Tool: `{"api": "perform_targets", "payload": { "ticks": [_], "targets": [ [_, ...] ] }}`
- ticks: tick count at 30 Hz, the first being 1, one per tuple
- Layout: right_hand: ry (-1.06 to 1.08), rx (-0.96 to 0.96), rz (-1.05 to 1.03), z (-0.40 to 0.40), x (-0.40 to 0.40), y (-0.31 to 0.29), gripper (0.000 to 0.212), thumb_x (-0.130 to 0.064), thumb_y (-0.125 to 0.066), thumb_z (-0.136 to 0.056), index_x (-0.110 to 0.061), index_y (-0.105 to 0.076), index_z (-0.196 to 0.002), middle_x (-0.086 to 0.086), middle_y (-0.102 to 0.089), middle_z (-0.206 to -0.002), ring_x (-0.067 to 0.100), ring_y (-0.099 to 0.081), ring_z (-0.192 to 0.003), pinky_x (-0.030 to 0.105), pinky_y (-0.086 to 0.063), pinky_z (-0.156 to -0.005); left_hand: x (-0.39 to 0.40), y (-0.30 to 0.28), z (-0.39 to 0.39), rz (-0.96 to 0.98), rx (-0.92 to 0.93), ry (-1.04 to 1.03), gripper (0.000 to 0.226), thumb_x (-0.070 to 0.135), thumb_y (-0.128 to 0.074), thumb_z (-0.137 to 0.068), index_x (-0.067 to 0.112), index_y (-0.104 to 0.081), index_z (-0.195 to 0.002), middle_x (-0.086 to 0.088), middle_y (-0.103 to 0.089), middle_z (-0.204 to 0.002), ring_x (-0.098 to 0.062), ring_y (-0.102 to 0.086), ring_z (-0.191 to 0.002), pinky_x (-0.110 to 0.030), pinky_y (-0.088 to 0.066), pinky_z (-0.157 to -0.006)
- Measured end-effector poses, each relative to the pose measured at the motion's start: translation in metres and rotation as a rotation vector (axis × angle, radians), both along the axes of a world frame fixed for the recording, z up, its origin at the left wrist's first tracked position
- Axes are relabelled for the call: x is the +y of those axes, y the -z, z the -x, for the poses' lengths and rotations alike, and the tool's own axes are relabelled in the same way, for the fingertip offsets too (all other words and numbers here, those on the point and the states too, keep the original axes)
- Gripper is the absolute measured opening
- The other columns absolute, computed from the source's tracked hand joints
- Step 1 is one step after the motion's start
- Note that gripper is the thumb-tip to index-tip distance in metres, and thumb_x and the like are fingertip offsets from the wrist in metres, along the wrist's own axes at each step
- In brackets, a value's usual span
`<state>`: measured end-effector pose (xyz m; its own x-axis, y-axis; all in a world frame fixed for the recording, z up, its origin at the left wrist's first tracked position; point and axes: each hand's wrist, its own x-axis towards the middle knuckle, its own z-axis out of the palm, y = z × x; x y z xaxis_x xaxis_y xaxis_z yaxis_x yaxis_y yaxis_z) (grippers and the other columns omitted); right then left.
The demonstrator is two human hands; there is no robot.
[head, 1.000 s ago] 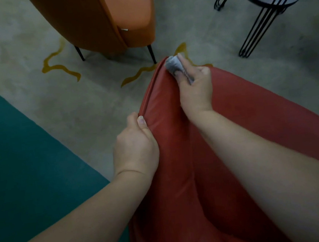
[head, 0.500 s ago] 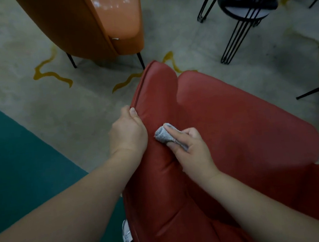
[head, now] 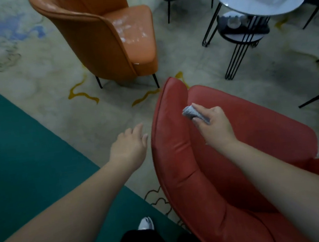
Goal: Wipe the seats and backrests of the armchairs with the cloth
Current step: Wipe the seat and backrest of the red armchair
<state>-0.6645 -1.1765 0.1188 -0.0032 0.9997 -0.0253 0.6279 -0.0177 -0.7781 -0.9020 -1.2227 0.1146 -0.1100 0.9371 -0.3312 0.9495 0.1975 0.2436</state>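
Observation:
A red leather armchair (head: pixel 251 130) fills the lower right, seen from behind its backrest. My right hand (head: pixel 213 123) holds a small folded grey cloth (head: pixel 190 113) pinched between thumb and fingers, just above the inner side of the chair's left wing. My left hand (head: pixel 130 145) hovers with relaxed fingers over the carpet, a little left of the chair's outer edge, touching nothing. An orange armchair (head: pixel 117 38) stands further ahead, its glossy seat facing right.
A round white side table (head: pixel 257 8) on black wire legs carries a white box, with a lower round shelf (head: pixel 244 33) beneath. Dark chairs stand at the top and right edges. Beige patterned carpet lies ahead, green carpet (head: pixel 18 147) to the left. My shoe shows at the bottom.
My left hand has let go of the red chair's edge and moved left, off the chair. My right hand with the cloth has lifted slightly from the wing. The view has pulled back.

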Motion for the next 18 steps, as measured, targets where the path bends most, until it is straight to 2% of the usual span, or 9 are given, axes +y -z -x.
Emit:
{"api": "perform_targets", "payload": {
  "ticks": [2,4,6,9,12,15,18],
  "targets": [
    [-0.020,-0.069,-0.005,0.007,-0.007,-0.012,0.046,-0.027,-0.063,-0.088,-0.039,-0.053,-0.131,-0.011,-0.039,-0.089,0.010,-0.052,-0.089,0.030,-0.042,-0.094,-0.019,-0.010,0.018,0.000,0.064,0.029,0.051,0.045,-0.024,-0.101,0.024,-0.026,-0.148,-0.007,-0.046,-0.140,-0.031,-0.042,-0.124,-0.043,-0.040,-0.095],
    [-0.026,-0.101,-0.002,0.021,-0.011,-0.020,0.045,-0.031,-0.062,-0.088,-0.042,-0.052,-0.131,-0.016,-0.038,-0.086,0.003,-0.049,-0.080,0.021,-0.040,-0.087,-0.033,-0.017,0.042,-0.007,0.135,0.073,0.052,0.046,-0.022,-0.101,0.024,-0.025,-0.148,-0.005,-0.046,-0.140,-0.029,-0.042,-0.125,-0.042,-0.039,-0.096],
    [-0.022,-0.097,-0.022,0.044,-0.011,-0.025,0.045,-0.030,-0.062,-0.088,-0.039,-0.053,-0.131,-0.012,-0.039,-0.086,0.004,-0.048,-0.078,0.013,-0.034,-0.074,-0.041,-0.021,0.069,-0.019,0.193,0.134,0.053,0.047,-0.022,-0.100,0.024,-0.026,-0.148,-0.003,-0.046,-0.141,-0.027,-0.042,-0.125,-0.042,-0.036,-0.099],
    [-0.027,-0.055,-0.056,0.100,-0.004,-0.030,0.045,-0.023,-0.064,-0.088,-0.029,-0.055,-0.132,0.001,-0.043,-0.092,0.003,-0.046,-0.073,0.005,-0.029,-0.067,-0.041,-0.027,0.113,-0.054,0.230,0.213,0.053,0.048,-0.023,-0.099,0.025,-0.027,-0.147,0.000,-0.041,-0.146,-0.025,-0.038,-0.130,-0.045,-0.031,-0.106],
    [-0.031,-0.047,-0.035,0.169,0.005,-0.034,0.045,-0.024,-0.064,-0.088,-0.028,-0.056,-0.132,0.005,-0.044,-0.094,0.011,-0.049,-0.082,0.010,-0.029,-0.072,-0.029,-0.038,0.166,-0.099,0.227,0.215,0.053,0.048,-0.024,-0.099,0.026,-0.028,-0.148,0.002,-0.038,-0.148,-0.023,-0.034,-0.134,-0.044,-0.028,-0.110],
    [-0.018,-0.022,-0.007,0.232,0.017,-0.040,0.044,-0.026,-0.063,-0.089,-0.030,-0.055,-0.132,0.005,-0.045,-0.099,0.012,-0.049,-0.088,0.013,-0.028,-0.075,-0.019,-0.050,0.223,-0.149,0.245,0.190,0.053,0.048,-0.026,-0.099,0.026,-0.030,-0.147,0.002,-0.039,-0.149,-0.023,-0.034,-0.134,-0.044,-0.026,-0.110],
    [-0.031,-0.021,0.001,0.274,0.028,-0.047,0.044,-0.024,-0.062,-0.089,-0.025,-0.056,-0.132,0.012,-0.051,-0.108,0.014,-0.052,-0.093,0.019,-0.035,-0.081,-0.011,-0.061,0.274,-0.141,0.265,0.200,0.053,0.048,-0.025,-0.099,0.026,-0.030,-0.147,0.001,-0.037,-0.150,-0.024,-0.032,-0.136,-0.046,-0.024,-0.112]
  ]
}}
